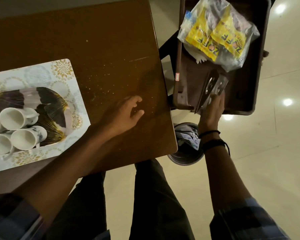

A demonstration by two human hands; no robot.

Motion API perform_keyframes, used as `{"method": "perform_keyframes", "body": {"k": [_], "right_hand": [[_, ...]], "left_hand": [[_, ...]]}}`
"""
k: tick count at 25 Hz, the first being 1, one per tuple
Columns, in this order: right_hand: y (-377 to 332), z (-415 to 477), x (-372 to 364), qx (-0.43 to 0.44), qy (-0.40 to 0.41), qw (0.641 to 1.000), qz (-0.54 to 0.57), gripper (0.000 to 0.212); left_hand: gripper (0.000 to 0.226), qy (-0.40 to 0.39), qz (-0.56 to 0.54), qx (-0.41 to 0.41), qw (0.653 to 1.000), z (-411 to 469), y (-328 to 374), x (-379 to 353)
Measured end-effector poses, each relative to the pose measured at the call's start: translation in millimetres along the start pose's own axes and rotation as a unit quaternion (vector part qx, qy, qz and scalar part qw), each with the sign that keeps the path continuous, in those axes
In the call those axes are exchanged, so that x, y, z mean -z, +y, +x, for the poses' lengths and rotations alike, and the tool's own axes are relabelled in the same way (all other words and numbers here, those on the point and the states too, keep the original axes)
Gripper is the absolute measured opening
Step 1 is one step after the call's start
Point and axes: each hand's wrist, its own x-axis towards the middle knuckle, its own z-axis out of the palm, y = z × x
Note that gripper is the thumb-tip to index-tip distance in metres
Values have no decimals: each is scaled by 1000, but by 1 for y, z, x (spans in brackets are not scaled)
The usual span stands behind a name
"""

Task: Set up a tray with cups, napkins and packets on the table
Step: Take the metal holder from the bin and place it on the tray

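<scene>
A patterned tray (62,70) lies on the left of the brown table (102,40), with several white cups (16,118) lying on their sides on it. My left hand (126,111) hovers over the table with fingers spread, holding nothing. My right hand (212,108) reaches into a dark brown bin (260,49) beside the table and grips a metal holder (210,89) at the bin's near edge. A clear plastic bag of yellow packets (216,35) lies further back in the bin.
Crumbs are scattered over the table's middle. A round waste bin (185,153) with paper in it stands on the floor below the table's right corner. My legs are under the table's near edge. Pale tiled floor extends to the right.
</scene>
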Motion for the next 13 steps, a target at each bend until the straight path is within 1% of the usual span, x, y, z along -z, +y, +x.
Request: {"method": "perform_keyframes", "body": {"k": [1,2,5,6,8,9,10,11,12,13], "right_hand": [[-2,-15,-6,-19,-39,999,-5,27],[-5,-30,-12,-37,-80,996,-3,27],[-18,-72,-33,-109,-189,973,73,37],[-22,-84,-42,-141,-219,961,96,39],[-25,-104,-61,-191,-277,936,105,41],[-24,-112,-71,-222,-294,923,112,45],[-24,-118,-80,-266,-309,904,127,49],[-26,-126,-89,-289,-341,882,147,53],[-30,-135,-98,-285,-368,872,151,56],[-31,-142,-108,-287,-398,857,156,58]], "left_hand": [[43,0,-41,12,999,-3,-2,1],[43,0,-92,25,995,-5,-4,3],[45,10,-233,52,971,-16,-18,13],[47,18,-262,56,963,-20,-25,19],[49,46,-306,69,948,-31,-41,33],[49,67,-334,77,937,-37,-51,41],[47,89,-367,87,922,-42,-61,48],[46,108,-401,97,905,-47,-70,54],[47,121,-426,104,890,-54,-80,62],[50,131,-436,105,884,-61,-91,69]]}}
